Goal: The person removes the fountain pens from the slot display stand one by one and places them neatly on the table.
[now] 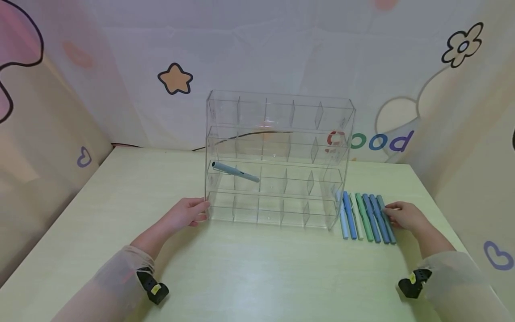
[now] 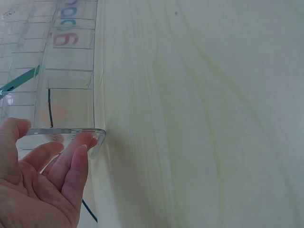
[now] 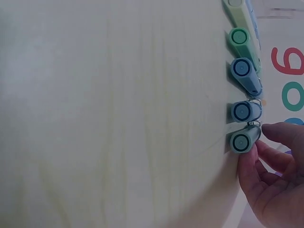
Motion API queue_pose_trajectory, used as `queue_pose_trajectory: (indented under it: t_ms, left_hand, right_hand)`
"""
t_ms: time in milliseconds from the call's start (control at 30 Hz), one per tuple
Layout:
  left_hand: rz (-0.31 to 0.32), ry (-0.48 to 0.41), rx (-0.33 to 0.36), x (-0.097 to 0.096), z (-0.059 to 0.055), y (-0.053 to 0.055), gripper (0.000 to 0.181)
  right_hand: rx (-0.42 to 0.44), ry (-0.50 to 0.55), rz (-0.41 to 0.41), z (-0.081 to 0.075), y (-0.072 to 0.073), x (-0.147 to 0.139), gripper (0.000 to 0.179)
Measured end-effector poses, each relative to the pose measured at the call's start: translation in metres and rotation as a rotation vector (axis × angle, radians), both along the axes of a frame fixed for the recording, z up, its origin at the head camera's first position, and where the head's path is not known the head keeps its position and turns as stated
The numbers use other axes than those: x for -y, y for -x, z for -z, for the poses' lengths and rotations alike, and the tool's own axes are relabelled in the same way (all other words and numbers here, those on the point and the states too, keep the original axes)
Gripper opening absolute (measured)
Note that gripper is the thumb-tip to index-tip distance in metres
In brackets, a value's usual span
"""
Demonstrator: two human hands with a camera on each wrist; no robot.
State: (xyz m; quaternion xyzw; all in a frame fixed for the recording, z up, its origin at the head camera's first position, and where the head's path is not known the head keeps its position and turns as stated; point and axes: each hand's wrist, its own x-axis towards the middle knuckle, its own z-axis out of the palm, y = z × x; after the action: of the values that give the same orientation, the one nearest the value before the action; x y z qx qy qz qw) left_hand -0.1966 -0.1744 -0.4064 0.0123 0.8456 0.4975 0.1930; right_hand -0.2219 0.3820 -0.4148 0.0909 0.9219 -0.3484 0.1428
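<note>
My left hand point(image 1: 189, 212) holds the lower left edge of a clear plastic rack point(image 1: 271, 223); in the left wrist view the thumb lies on one side of its wall point(image 2: 66, 130) and the fingers on the other. A grey-blue pen point(image 1: 235, 171) lies slanted across compartments on the rack's left, second row from the bottom. Beside the rack, several capped pens stretch in a row on the table, pale blue to green to dark blue. My right hand point(image 1: 407, 215) pinches the rightmost, a grey-teal pen point(image 3: 242, 141), between thumb and fingers near its upper half.
The pale wooden table point(image 1: 257, 273) carries the rack at its middle and the pen row, with a green pen point(image 1: 364, 218), close to its right side. A printed curtain point(image 1: 273, 53) hangs behind and at both sides. Each forearm wears a small black camera point(image 1: 153, 286).
</note>
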Motion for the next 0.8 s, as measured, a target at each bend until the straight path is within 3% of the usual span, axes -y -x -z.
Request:
queue_pose_trajectory:
  t_ms: [533,800]
  left_hand:
    - [0.007,-0.006,-0.001,0.001,-0.001,-0.001,0.055]
    - [0.020,-0.005,-0.017,0.001,0.000,-0.001,0.055]
  right_hand:
    - [-0.033,0.019,-0.077,-0.001,-0.011,-0.001,0.053]
    - [-0.134,-0.078,-0.150,-0.007,-0.015,0.003,0.054]
